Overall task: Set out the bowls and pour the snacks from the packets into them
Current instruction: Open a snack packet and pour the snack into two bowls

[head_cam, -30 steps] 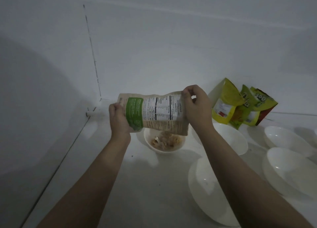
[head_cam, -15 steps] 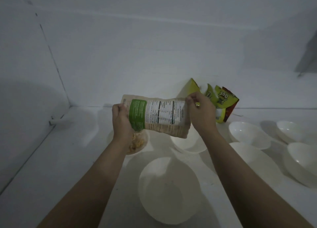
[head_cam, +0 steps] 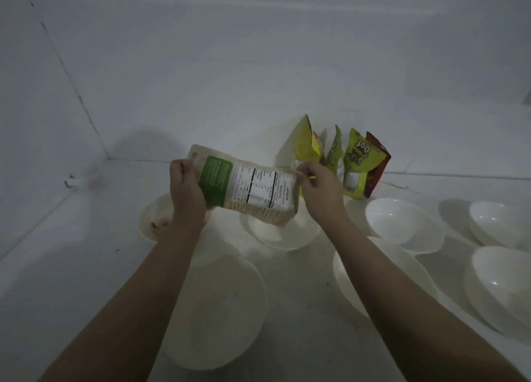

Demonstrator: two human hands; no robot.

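I hold a beige and green snack packet (head_cam: 247,186) sideways in the air, its nutrition label facing me. My left hand (head_cam: 185,193) grips its left end and my right hand (head_cam: 319,189) pinches its right end. The packet hangs over an empty white bowl (head_cam: 283,233). To the left, partly behind my left wrist, a white bowl (head_cam: 152,219) holds some pale snack pieces. Several more white bowls stand around, one near my left forearm (head_cam: 218,309) and one under my right forearm (head_cam: 344,272).
Yellow, green and red snack packets (head_cam: 353,160) lean against the back wall. More empty bowls sit at the right (head_cam: 402,223), (head_cam: 500,220), (head_cam: 505,286). White walls close in the counter at the left and back. A small white fitting (head_cam: 71,181) sticks out of the left wall.
The packet has moved right, from over the bowl with snacks to above the empty bowl beside it. Both hands keep their hold on its ends.
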